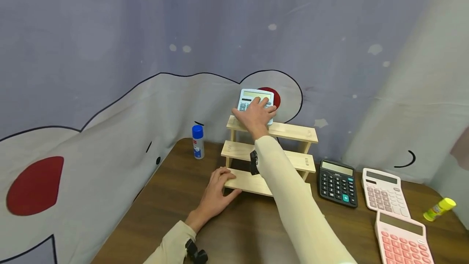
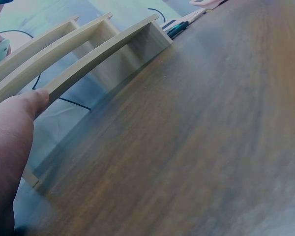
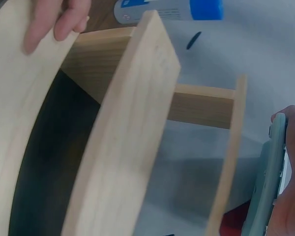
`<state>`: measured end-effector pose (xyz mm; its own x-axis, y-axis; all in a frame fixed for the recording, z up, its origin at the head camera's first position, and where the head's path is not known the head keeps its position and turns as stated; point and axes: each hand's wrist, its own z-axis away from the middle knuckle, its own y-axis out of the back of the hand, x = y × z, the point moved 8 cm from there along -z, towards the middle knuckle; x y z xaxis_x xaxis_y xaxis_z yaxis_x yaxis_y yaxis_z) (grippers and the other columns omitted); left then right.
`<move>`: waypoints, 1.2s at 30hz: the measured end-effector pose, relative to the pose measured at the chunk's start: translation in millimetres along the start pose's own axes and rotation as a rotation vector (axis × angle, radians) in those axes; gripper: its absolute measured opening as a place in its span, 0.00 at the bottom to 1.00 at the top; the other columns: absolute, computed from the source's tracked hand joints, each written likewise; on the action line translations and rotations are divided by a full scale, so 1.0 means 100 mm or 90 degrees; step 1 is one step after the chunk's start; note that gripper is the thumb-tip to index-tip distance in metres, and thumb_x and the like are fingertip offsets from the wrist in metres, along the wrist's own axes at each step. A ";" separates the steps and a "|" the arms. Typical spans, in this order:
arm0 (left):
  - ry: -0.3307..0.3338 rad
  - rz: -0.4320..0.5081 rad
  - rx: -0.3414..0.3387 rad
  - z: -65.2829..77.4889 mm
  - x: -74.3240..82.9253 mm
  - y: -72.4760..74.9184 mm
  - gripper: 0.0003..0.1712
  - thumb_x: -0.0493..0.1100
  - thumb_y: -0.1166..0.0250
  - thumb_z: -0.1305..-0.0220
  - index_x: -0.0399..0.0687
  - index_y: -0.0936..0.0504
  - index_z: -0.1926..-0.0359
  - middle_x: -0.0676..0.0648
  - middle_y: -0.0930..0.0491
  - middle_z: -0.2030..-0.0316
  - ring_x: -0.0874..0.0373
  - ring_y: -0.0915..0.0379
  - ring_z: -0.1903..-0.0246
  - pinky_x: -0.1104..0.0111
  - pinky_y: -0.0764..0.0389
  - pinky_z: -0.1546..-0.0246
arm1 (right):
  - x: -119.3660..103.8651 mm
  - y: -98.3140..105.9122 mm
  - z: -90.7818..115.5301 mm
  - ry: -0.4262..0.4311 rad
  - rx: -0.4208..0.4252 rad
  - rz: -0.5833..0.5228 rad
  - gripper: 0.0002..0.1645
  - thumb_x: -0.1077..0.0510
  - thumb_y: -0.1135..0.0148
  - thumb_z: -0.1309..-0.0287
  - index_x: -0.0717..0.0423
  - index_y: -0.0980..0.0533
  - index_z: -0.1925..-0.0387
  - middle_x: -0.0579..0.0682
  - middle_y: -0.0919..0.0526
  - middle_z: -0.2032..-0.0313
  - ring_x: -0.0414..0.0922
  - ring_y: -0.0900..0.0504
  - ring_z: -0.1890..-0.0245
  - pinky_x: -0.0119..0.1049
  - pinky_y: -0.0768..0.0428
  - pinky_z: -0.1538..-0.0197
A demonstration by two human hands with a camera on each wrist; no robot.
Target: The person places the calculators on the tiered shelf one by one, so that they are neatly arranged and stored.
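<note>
Light-blue calculator (image 1: 250, 94), at top tier (image 1: 293, 130) of wooden stand (image 1: 300, 161), clamped by spread fingers of right hand (image 1: 255, 116); fingers of left hand (image 1: 212, 196) grip lowest tier (image 1: 249, 181); calculator best squared and stable before release.

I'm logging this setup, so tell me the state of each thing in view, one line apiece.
Light blue calculator: held, display end up, by the right hand at the top shelf
Three-tier wooden stand: standing, bottom shelf gripped by the left hand
Black calculator: face up on the table
White calculator: face up
Pink calculator: face up, partly outside the head view
Blue-capped bottle: upright, cap on
Yellow glue stick: capped
</note>
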<state>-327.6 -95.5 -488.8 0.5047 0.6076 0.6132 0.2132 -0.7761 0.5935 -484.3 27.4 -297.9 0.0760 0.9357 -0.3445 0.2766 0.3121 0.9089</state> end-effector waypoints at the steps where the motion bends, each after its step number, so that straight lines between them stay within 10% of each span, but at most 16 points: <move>1: 0.001 0.000 -0.002 0.00 0.00 0.00 0.24 0.59 0.29 0.40 0.56 0.20 0.47 0.50 0.30 0.40 0.51 0.39 0.32 0.48 0.31 0.34 | 0.01 -0.02 0.01 -0.003 -0.003 0.001 0.63 0.20 0.44 0.49 0.61 0.44 0.27 0.67 0.45 0.30 0.75 0.45 0.32 0.64 0.42 0.31; 23: -0.003 0.007 -0.011 0.04 0.07 -0.02 0.23 0.58 0.28 0.40 0.56 0.21 0.48 0.50 0.30 0.41 0.52 0.39 0.34 0.49 0.32 0.34 | 0.17 -0.31 0.07 -0.020 -0.034 0.018 0.61 0.22 0.47 0.45 0.61 0.46 0.26 0.67 0.48 0.28 0.75 0.50 0.29 0.65 0.46 0.30; 36: -0.016 -0.007 0.014 0.07 0.06 0.05 0.23 0.57 0.28 0.41 0.54 0.21 0.48 0.49 0.30 0.41 0.52 0.37 0.35 0.51 0.28 0.37 | 0.02 -0.29 0.30 0.148 -0.023 0.075 0.60 0.17 0.55 0.44 0.58 0.40 0.28 0.65 0.40 0.29 0.68 0.51 0.25 0.64 0.49 0.27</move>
<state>-317.5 -97.4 -485.8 0.5228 0.6125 0.5929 0.2374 -0.7726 0.5888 -463.0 15.2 -331.6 -0.1178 0.9771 -0.1770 0.2437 0.2012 0.9487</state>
